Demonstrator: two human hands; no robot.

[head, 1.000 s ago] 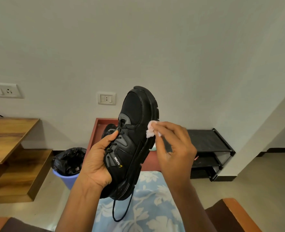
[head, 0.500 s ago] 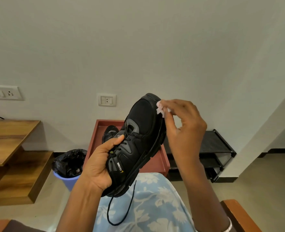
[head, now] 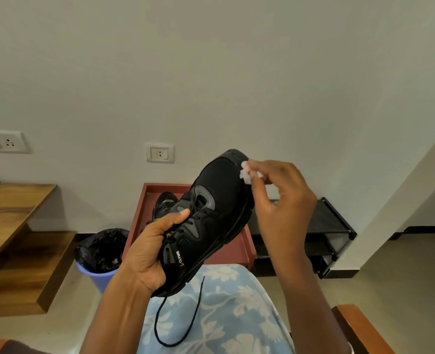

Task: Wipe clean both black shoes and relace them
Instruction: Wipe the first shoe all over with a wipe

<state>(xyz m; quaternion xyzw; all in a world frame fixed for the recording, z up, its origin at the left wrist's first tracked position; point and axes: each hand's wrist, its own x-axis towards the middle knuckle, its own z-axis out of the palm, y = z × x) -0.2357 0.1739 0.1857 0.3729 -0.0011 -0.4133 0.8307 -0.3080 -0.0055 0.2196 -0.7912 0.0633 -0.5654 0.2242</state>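
Note:
My left hand [head: 150, 249] grips a black shoe [head: 211, 208] around its laced middle, toe tilted up and away. A loose black lace [head: 178, 315] hangs from its heel end over my lap. My right hand [head: 280, 203] pinches a small white wipe [head: 246, 172] and holds it against the right edge of the toe. The second black shoe [head: 164, 204] lies in a red tray [head: 239, 251] behind, mostly hidden by the held shoe.
A blue bin with a black liner [head: 101, 251] stands on the floor to the left of the tray. A wooden desk and step [head: 9, 226] fill the left side. A black shoe rack [head: 323, 233] sits against the wall on the right.
My right hand moved the wipe from the shoe's side sole up to the toe edge. The shoe has tilted further to the right in my left hand.

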